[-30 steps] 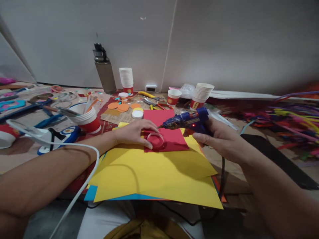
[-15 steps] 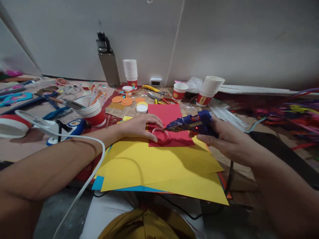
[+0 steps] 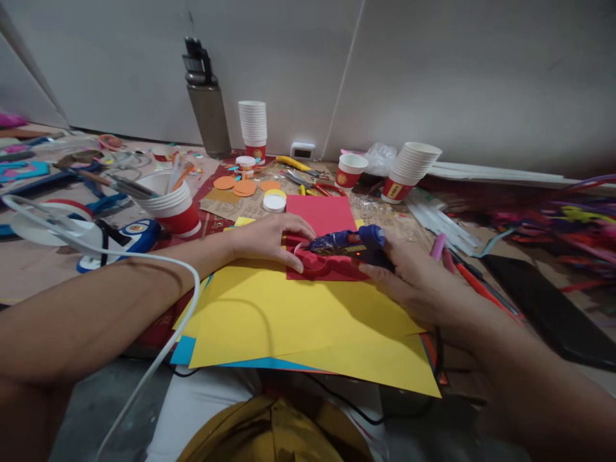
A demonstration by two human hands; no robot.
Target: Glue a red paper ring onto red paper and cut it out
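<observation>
A blue glue gun [image 3: 351, 242] is gripped in my right hand [image 3: 409, 273], its nozzle pointing left over a red sheet [image 3: 320, 215]. Under the nozzle, a thin ring [image 3: 299, 250] rests on the red sheet, partly hidden by the gun. My left hand [image 3: 279, 240] has thumb and fingers curved around the ring's left side, apparently holding it. Beneath the red sheet lie yellow sheets [image 3: 289, 321], with a blue sheet [image 3: 183, 351] showing at the left edge.
A white cable [image 3: 192, 295] crosses above my left forearm. Behind stand a bottle [image 3: 209, 119], stacked paper cups [image 3: 253, 125], more cups [image 3: 414, 167] and pliers [image 3: 296, 165]. Orange discs [image 3: 244, 187] lie left of centre, a cup of tools [image 3: 176, 208] further left, a black phone [image 3: 548, 308] at right.
My right hand and the glue gun have moved left, bringing the nozzle over the ring. The camera view has shifted slightly, and more of the phone and pens at right shows.
</observation>
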